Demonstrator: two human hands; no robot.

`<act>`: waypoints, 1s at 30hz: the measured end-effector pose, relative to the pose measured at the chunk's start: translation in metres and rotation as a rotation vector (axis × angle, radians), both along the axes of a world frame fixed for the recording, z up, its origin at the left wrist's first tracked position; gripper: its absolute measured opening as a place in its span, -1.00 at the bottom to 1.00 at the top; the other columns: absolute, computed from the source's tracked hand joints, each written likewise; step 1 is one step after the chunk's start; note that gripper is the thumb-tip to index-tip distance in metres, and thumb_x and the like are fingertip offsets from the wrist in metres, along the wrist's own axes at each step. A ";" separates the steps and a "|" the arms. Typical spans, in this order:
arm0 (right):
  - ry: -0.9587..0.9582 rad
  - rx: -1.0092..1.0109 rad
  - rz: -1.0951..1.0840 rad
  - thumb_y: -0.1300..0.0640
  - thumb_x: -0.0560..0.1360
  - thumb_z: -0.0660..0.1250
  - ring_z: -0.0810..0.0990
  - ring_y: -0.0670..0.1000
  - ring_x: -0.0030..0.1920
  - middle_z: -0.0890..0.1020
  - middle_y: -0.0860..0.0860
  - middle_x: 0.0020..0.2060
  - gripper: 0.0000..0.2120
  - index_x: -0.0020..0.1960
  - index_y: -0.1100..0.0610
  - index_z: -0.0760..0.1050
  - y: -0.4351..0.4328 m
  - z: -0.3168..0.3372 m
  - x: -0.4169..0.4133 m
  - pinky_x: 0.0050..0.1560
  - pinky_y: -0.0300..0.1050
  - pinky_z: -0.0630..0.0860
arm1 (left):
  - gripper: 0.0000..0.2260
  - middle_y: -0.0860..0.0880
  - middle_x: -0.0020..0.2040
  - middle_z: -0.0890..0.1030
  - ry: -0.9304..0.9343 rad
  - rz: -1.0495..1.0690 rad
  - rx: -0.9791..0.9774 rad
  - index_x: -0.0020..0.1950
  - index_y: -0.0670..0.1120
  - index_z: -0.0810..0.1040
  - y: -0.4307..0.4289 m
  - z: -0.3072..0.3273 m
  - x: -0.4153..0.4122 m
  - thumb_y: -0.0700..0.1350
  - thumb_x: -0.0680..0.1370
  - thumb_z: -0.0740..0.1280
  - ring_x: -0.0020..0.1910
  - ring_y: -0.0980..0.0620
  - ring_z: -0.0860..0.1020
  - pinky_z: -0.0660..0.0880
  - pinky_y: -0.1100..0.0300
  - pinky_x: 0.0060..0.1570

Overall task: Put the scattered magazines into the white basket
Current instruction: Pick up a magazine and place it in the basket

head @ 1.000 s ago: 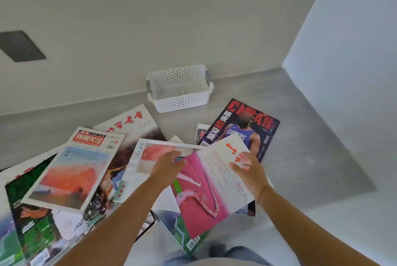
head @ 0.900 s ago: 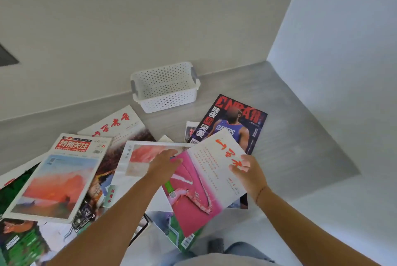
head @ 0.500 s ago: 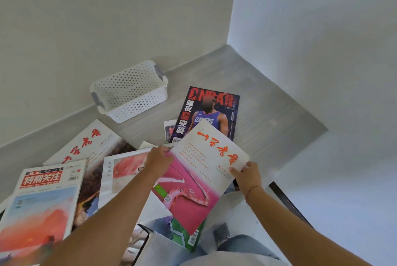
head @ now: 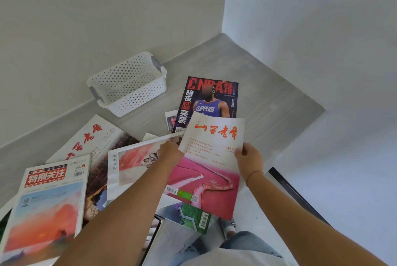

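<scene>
Both hands on pink-cover magazine (head: 211,164): left hand (head: 169,153) pinching left edge, right hand (head: 248,159) clamped on right edge. Lift flat, carry far-left to empty white basket (head: 129,83), clearing NBA magazine (head: 209,102).

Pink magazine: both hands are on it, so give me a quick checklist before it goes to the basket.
1. Right hand grips the pink magazine at its right edge: ok.
2. Left hand holds its left edge: ok, though the fingers are partly hidden.
3. Magazine free of the pile: cannot tell; its lower edge overlaps a green magazine.
4. Basket empty and upright: ok.
5. Path to the basket: ok; only flat magazines such as the NBA magazine lie between.
6. Fit in the basket: cannot tell; the magazine looks large against the opening.
</scene>
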State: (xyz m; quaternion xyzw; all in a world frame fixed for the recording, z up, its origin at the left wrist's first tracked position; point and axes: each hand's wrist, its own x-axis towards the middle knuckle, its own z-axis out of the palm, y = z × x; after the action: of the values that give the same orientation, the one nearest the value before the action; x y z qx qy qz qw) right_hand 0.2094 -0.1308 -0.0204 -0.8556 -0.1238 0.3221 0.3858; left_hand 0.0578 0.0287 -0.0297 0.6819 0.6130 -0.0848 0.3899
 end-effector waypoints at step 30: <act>-0.021 0.512 0.601 0.37 0.53 0.11 0.52 0.21 0.22 0.56 0.18 0.21 -0.66 0.25 0.24 0.47 0.352 0.195 0.008 0.22 0.10 0.47 | -0.84 -0.01 -0.10 0.67 -0.760 0.691 0.488 0.04 -0.13 0.65 0.199 0.172 -0.090 -0.22 0.52 0.33 -0.07 -0.06 0.66 0.61 0.09 0.00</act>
State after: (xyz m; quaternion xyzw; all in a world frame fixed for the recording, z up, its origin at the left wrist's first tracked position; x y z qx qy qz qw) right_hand 0.2170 0.2216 0.1749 -0.6605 -0.4491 0.3704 0.4741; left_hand -0.0319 0.2273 0.1423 0.4946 0.6188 0.4432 0.4194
